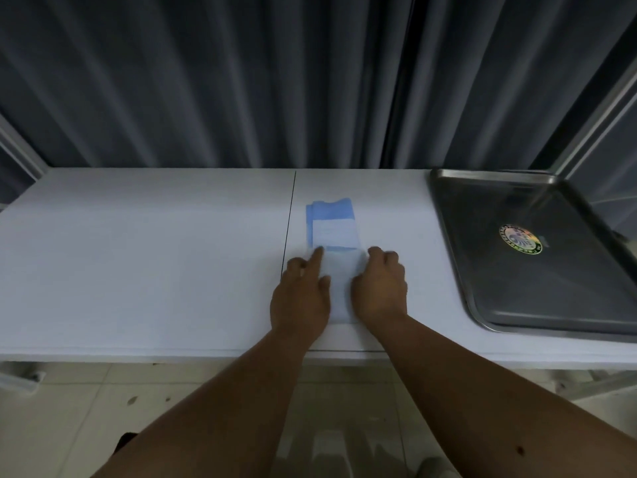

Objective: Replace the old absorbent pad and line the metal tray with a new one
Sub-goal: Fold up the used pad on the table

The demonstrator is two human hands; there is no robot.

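Our left hand (pixel 299 294) rests on folded pad (pixel 336 257), forefinger straight, grasping nothing | pad mid-table (pixel 138 253), blue end far | our right hand (pixel 381 288) curled on pad's edge, grasp unclear | metal tray (pixel 458 243) bare, far right

Both forearms reach forward, hands close together — left hand (pixel 300 294) forefinger extended, right hand (pixel 380 283) fingers curled.
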